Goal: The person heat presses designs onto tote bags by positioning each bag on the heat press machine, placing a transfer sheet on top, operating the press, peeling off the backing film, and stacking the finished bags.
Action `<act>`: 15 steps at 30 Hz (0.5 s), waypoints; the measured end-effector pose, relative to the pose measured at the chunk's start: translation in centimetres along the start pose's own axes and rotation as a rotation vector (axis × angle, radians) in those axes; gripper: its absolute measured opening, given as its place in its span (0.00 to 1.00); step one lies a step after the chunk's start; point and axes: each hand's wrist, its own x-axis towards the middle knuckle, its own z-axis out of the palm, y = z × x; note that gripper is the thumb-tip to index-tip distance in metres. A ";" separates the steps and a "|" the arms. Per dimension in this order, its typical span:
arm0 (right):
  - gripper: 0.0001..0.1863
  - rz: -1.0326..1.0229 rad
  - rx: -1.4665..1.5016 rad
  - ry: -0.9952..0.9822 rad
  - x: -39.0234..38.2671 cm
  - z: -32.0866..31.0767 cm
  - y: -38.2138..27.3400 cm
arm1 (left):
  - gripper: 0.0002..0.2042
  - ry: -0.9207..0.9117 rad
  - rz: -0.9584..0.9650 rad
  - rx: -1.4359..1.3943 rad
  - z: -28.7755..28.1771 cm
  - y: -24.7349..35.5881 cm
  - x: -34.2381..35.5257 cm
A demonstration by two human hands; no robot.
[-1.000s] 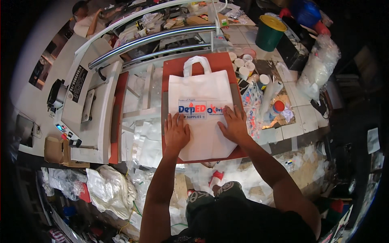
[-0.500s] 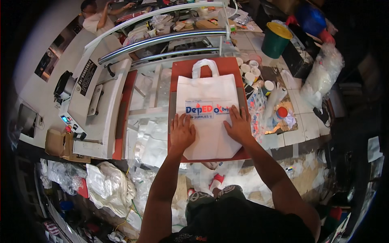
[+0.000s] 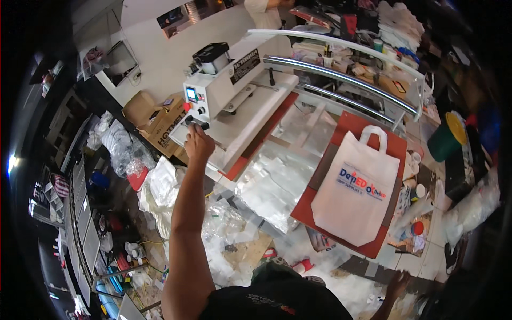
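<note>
A white heat press (image 3: 234, 96) with a small lit control screen stands at the left. My left arm reaches up to it, and my left hand (image 3: 199, 144) is closed round the black handle (image 3: 196, 123) at its front. To the right, a white tote bag (image 3: 354, 213) with blue and red print lies flat on a reddish-brown press bed (image 3: 305, 209), its loop handle pointing away from me. My right hand (image 3: 397, 284) hangs low at the right, off the bed's near corner; its fingers are blurred and apart from the bag.
Metal rails (image 3: 341, 82) cross behind the press. An open cardboard box (image 3: 154, 114) sits left of it, above heaps of clear plastic (image 3: 122, 149). A green bucket with a yellow rim (image 3: 447, 137) stands at the far right. Another person (image 3: 265, 13) is at the back.
Both hands have left the tote bag. My left hand has gone to the press handle, my right hand down to the right. The view has swung left; the bag still lies on the bed.
</note>
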 end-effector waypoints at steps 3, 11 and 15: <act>0.14 0.247 -0.016 -0.087 -3.6 -0.3 0.5 | 0.23 -0.279 0.034 0.124 0.4 -2.5 3.4; 0.21 0.017 0.044 -0.058 -2.1 -0.9 -0.1 | 0.20 -0.436 0.115 0.284 -0.1 1.3 4.1; 0.17 -0.188 0.396 0.134 5.9 -2.9 -15.1 | 0.13 -0.292 0.233 0.190 -1.7 4.6 0.2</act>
